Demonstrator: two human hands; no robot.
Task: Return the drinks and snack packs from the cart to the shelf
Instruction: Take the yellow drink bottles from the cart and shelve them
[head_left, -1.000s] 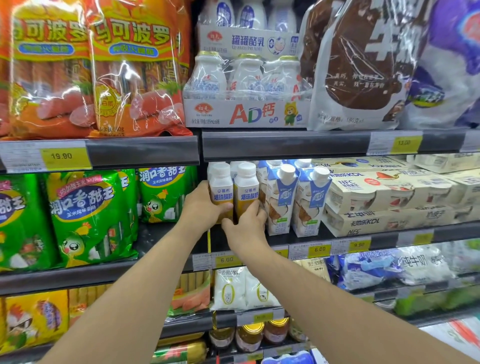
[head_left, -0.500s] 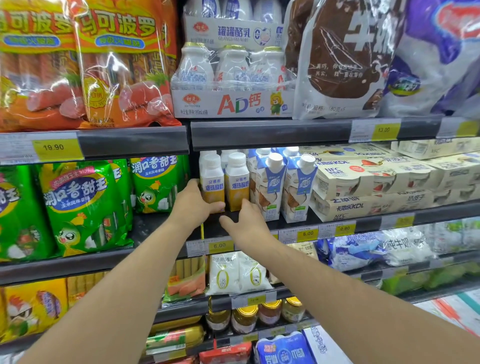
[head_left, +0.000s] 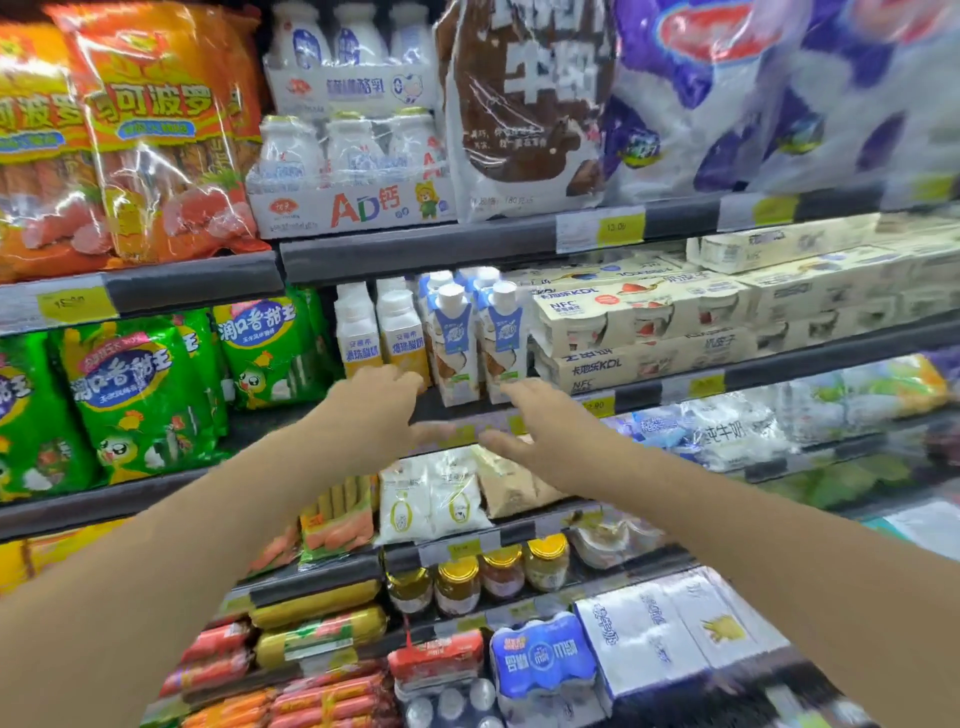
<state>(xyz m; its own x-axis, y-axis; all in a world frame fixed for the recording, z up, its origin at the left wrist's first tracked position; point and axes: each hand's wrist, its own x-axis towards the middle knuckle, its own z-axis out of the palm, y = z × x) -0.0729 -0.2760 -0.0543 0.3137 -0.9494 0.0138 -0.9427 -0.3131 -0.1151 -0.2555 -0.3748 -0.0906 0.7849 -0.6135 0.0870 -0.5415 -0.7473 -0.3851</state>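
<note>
Two small white plastic drink bottles with yellow bottoms are standing straight up, side by side, near the front edge of the grey metal shelf. Their long way is going up and down. Just to their right, tall white and blue cartons with round white caps are standing, and cream boxes of little cups are lying further along the shelf to the right. To the left of the bottles, green shiny snack bags are leaning on the next shelf over. Both hands are empty and are spreading wide with loose fingers, holding nothing. The left hand is hanging just below and in front of the two bottles, so it is the nearer one. The right hand is reaching in front of the cartons, a bit lower than the shelf edge with its yellow price tags. The bottles look like they are sitting in their place already, so I think this bit of the job is done. The cart is not showing here, so I cannot tell what is waiting in it. The picture is a little blurry.
</note>
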